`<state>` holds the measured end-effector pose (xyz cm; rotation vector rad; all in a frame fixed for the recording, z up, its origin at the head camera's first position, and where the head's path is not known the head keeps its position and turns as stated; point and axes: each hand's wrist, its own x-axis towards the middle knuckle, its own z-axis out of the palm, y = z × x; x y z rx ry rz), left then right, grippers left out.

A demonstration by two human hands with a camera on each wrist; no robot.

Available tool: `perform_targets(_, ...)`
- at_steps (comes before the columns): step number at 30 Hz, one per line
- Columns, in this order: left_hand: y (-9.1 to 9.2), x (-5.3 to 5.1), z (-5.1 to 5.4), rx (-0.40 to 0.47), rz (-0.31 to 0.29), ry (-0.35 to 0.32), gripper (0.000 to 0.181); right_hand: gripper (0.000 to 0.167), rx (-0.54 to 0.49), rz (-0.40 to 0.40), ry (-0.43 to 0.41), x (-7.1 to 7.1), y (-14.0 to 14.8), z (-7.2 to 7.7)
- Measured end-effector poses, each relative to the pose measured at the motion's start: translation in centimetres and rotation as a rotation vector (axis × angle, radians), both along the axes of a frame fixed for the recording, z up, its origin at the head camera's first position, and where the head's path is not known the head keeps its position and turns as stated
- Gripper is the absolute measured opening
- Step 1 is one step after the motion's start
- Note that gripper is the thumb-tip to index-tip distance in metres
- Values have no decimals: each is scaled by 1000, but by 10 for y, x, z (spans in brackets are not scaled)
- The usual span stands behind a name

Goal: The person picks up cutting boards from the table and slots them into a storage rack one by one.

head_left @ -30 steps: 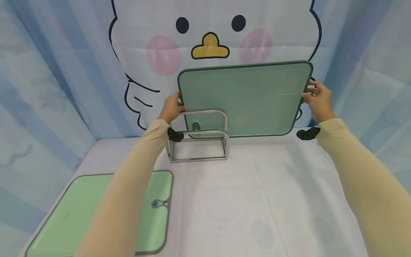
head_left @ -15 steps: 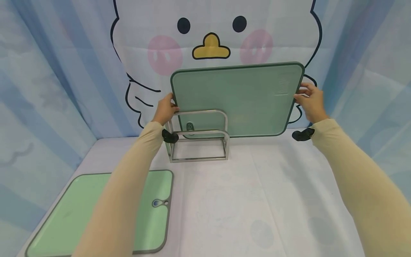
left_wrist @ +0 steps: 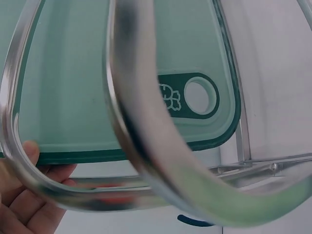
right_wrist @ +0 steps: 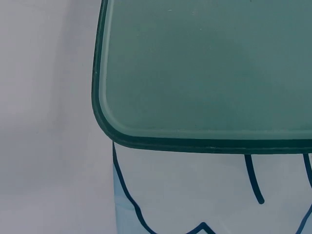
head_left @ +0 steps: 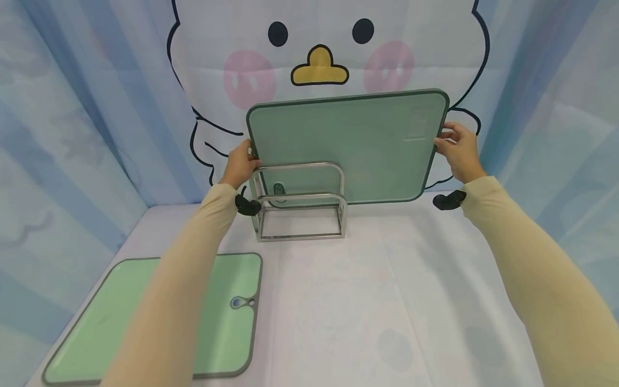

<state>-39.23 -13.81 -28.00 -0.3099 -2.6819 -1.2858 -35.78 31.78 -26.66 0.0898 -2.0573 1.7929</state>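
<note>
Positioning of the upright green board (head_left: 372,145) at the metal rack (left_wrist: 134,73) appears to be the step in hand. At left, the left hand (head_left: 238,164) is pinching the board's short edge, thumb in front. Next, the rack is standing on the white table (head_left: 348,301), its upper bars crossing in front of the board's lower left corner; whether the lower edge is sitting inside the rack cannot be told. Most of the board is projecting rightward past the rack. Further right, the right hand (head_left: 458,153) is pinching the opposite short edge. The next move would seem to call for both hands aligning the board with the bars.

Of the surroundings, from the left: striped fabric (head_left: 63,134) is hanging at the side, and a second board (head_left: 111,306) is lying flat, the left sleeve (head_left: 159,312) partly covering it. The rack's bars are presenting the likeliest obstruction, being close to the left fingers. Behind, a backdrop (head_left: 319,72) bearing a bird motif is hanging.
</note>
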Motion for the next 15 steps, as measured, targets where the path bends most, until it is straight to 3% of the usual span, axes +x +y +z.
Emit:
perform_targets(7, -9, 3, 6, -24, 26, 17, 41, 28, 54, -1, -59, -1, -7, -1)
perform_targets(15, -20, 5, 3, -56, 44, 20, 42, 34, 130, -13, -113, -4, -17, -1)
